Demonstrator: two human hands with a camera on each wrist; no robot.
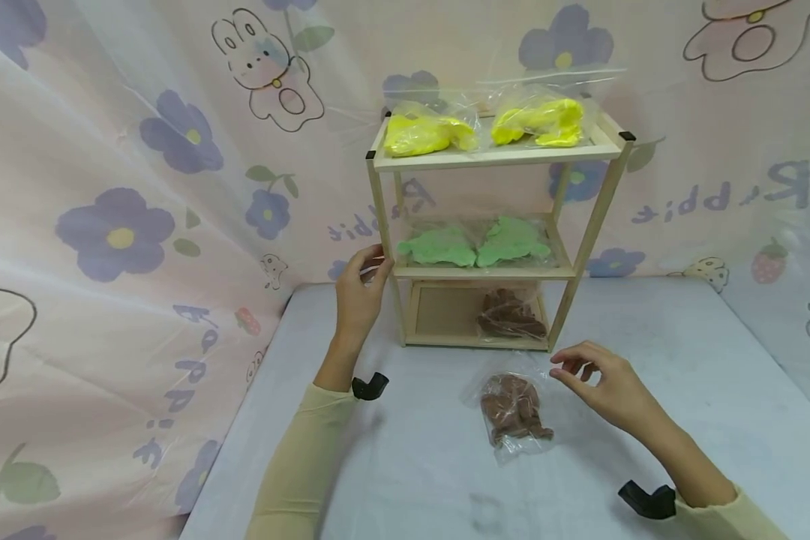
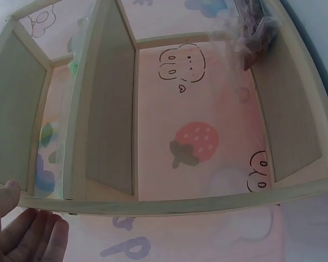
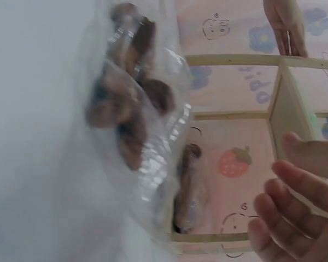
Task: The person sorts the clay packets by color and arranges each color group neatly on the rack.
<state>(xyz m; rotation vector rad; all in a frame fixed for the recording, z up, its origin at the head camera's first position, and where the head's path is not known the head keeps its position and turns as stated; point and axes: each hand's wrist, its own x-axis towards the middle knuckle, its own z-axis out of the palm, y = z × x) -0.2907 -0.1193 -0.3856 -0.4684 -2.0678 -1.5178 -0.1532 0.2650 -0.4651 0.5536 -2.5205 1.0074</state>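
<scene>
A three-tier wooden shelf rack (image 1: 493, 273) stands on the table. My left hand (image 1: 361, 289) holds its left post at middle-shelf height, thumb and fingertips at the wood; the left wrist view shows the thumb (image 2: 10, 192) on one side of that post and the fingers on the other. In front of the rack, a clear plastic bag with a lumpy brown figure (image 1: 513, 409) lies on the table. Beside its upper right edge is my right hand (image 1: 597, 382), fingers loosely bent, with nothing in them. Another bagged brown figure (image 1: 509, 315) sits at the right of the bottom shelf.
Two bagged yellow figures (image 1: 540, 124) rest on the top shelf, and two bagged green figures (image 1: 509, 241) on the middle one. A patterned cloth (image 1: 196, 187) hangs behind and to the left. White covering lies over the table (image 1: 405, 465).
</scene>
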